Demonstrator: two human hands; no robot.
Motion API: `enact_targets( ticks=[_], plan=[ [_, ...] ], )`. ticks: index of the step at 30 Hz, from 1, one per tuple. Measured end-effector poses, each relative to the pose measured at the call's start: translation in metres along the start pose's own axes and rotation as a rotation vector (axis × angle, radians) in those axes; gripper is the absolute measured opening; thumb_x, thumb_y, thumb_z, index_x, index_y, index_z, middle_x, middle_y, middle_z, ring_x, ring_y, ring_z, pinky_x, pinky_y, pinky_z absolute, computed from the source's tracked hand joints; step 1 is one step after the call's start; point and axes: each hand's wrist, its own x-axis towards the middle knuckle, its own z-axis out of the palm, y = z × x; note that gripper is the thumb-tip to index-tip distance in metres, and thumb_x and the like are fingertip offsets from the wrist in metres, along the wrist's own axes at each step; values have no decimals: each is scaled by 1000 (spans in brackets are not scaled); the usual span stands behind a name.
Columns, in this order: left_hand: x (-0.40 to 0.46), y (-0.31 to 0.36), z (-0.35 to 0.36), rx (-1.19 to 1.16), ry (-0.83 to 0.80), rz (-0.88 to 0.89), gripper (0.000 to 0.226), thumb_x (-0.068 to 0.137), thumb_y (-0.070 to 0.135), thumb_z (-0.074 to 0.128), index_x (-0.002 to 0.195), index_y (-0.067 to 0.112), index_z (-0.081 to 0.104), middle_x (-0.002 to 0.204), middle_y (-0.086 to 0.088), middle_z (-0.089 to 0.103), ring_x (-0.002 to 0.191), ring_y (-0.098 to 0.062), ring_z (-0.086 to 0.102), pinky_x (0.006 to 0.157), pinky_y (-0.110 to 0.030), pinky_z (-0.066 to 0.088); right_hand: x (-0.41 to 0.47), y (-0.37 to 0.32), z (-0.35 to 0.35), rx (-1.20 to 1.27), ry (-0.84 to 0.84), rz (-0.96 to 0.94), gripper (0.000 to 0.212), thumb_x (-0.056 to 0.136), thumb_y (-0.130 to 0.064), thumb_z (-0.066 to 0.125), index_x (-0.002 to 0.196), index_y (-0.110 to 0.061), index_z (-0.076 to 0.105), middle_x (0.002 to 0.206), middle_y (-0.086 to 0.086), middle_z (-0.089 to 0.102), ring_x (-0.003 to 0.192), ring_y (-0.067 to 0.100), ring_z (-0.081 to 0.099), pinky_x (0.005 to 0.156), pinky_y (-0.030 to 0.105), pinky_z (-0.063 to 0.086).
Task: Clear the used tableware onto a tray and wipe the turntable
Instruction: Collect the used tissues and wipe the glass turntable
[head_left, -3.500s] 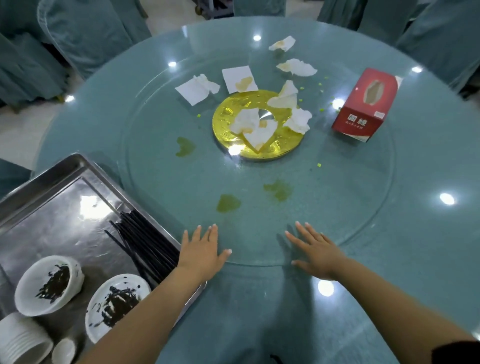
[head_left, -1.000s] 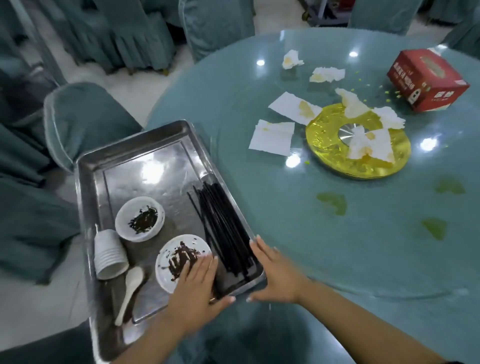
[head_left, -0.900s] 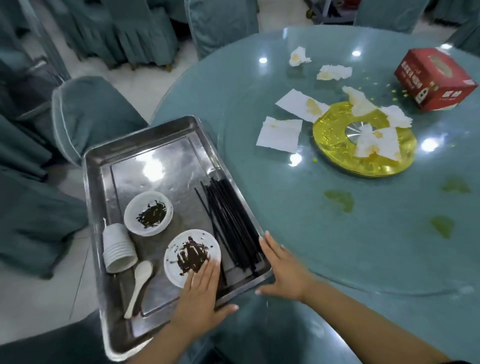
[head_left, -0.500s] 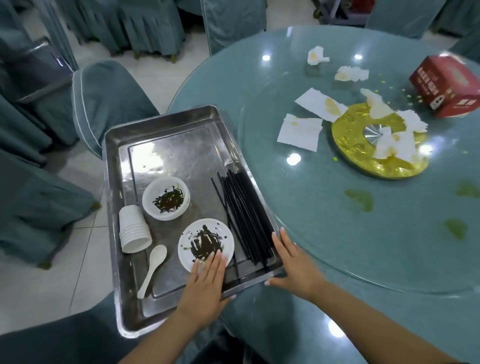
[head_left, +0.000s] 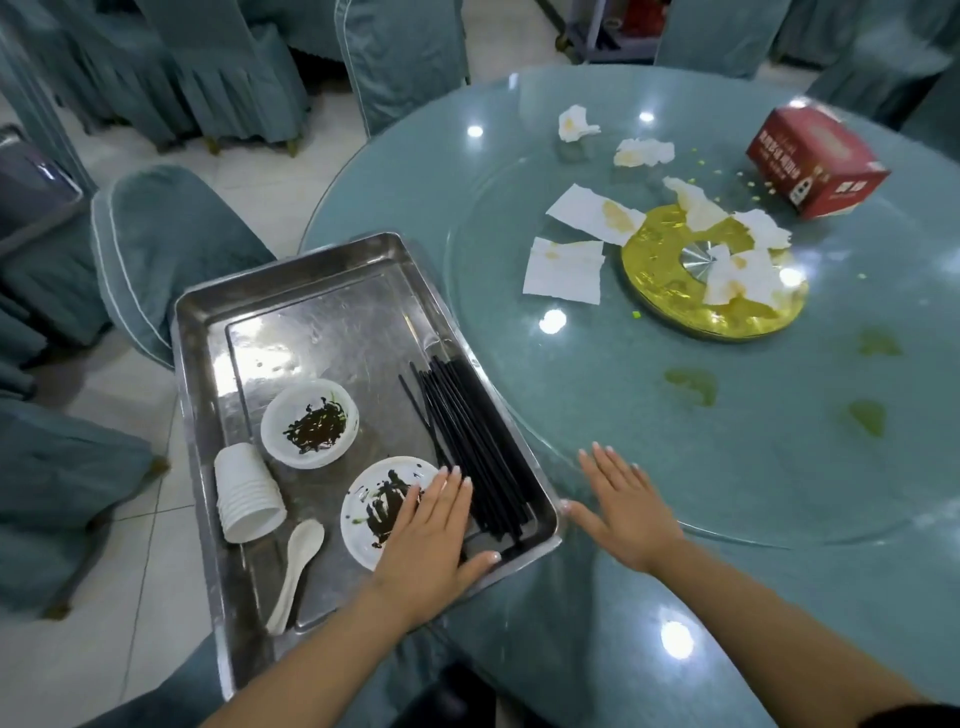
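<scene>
Table (head_left: 415, 171): round, teal, glass-topped, with a glass turntable (head_left: 597, 395) over most of it.

Tray (head_left: 332, 270): steel, rectangular, lying over the table's near-left edge, its left half overhanging the floor. Contents:
- chopsticks (head_left: 467, 436), black, a bundle along the tray's right wall;
- bowl (head_left: 309, 423), white, with dark scraps, mid-tray;
- plate (head_left: 379, 512), white, smeared with dark sauce, toward the tray's near right corner;
- cups (head_left: 247, 493), white, a stack lying on its side by the left wall;
- spoon (head_left: 296, 569), white, lying near the tray's near edge, just beside the cups.

Left hand (head_left: 431, 530): flat, fingers straight and together, laid over the plate's right part and the near ends of the chopsticks; thumb out along the tray's near right rim. It clasps nothing.

Right hand (head_left: 626, 512): flat on the table at the turntable's near edge, fingers straight and slightly spread, thumb reaching toward the tray's near right corner. It holds nothing.

Turntable contents:
- gold disc (head_left: 670, 306) at the centre;
- napkins (head_left: 566, 267), white, stained yellow, several lying on the disc, beside it on the left and toward the far edge;
- green smears (head_left: 691, 387) on the near side of the disc;
- small green crumbs toward the far right edge.

Tissue box (head_left: 815, 161): red, at the far right edge of the turntable.

Chairs (head_left: 156, 244): teal covers, around the table's left and far sides.
</scene>
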Motion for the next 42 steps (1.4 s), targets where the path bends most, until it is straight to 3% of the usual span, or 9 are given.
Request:
enact_targets(
  ticks=[5, 10, 13, 18, 23, 27, 32, 38, 42],
  plan=[
    [42, 35, -32, -15, 11, 28, 96, 77, 73, -9, 152, 13, -6, 157, 0, -14, 145, -16, -16, 117, -40, -14, -7, 67, -6, -60, -169, 183, 94, 77, -80, 4, 152, -25, -9, 156, -3, -23, 146, 15, -16, 119, 47, -1],
    [89, 78, -39, 33, -17, 17, 99, 76, 75, -8, 153, 14, -6, 160, -3, -10, 146, -16, -13, 117, -41, -13, -7, 97, -20, -69, -312, 58, 86, 84, -75, 12, 151, -27, -10, 156, -7, -23, 145, 11, -18, 116, 52, -5],
    [114, 102, -47, -1, -56, -31, 93, 81, 74, 2, 152, 14, -5, 160, -4, -10, 146, -17, -14, 117, -42, -11, -12, 113, -23, -57, -309, -17, 98, 70, -82, 2, 151, -28, -10, 156, -9, -24, 144, 9, -18, 116, 51, -8],
    [143, 128, -51, 0, -50, -101, 95, 82, 76, 6, 153, 14, 0, 161, -3, -4, 147, -17, -9, 118, -43, -7, -21, 151, -12, -8, -237, -124, 125, 44, -90, -20, 152, -28, -7, 155, -11, -22, 144, 6, -17, 114, 46, -13],
    [169, 136, -49, 17, -87, -102, 84, 93, 65, 27, 153, 13, 1, 161, -6, -4, 148, -20, 2, 119, -43, -4, -29, 176, -24, 73, -145, -146, 113, 57, -85, -9, 152, -26, -3, 160, -5, -6, 147, 7, -2, 117, 39, -10],
    [203, 133, -52, 68, -98, -119, 89, 91, 67, 31, 153, 11, 0, 160, -10, -3, 146, -24, 14, 119, -42, 5, -5, 200, -47, 110, 23, -27, 116, 57, -87, -20, 153, -26, 3, 161, -1, 2, 148, 13, 3, 118, 36, -2],
    [258, 110, -55, 106, -136, -186, 111, 78, 82, 31, 151, 10, -9, 159, -15, -13, 147, -31, -5, 119, -46, 1, 48, 232, -85, 150, 154, 174, 69, 96, -57, 29, 153, -24, 6, 161, 3, 3, 148, 20, 1, 118, 39, 3],
    [330, 74, -71, -186, 54, -306, 127, 60, 86, 39, 151, 8, -2, 159, -17, -3, 147, -31, 0, 119, -48, 6, 127, 279, -126, 77, 233, 369, 65, 97, -48, 39, 152, -22, 13, 160, 8, 12, 147, 26, 11, 119, 45, 9],
    [363, 41, -62, -93, 31, -305, 135, 55, 96, 28, 151, 7, 1, 160, -15, 1, 147, -31, 2, 118, -50, 10, 184, 306, -151, 83, 229, 407, 65, 96, -51, 39, 151, -26, 16, 159, 9, 13, 145, 30, 14, 117, 50, 11]
  ],
)
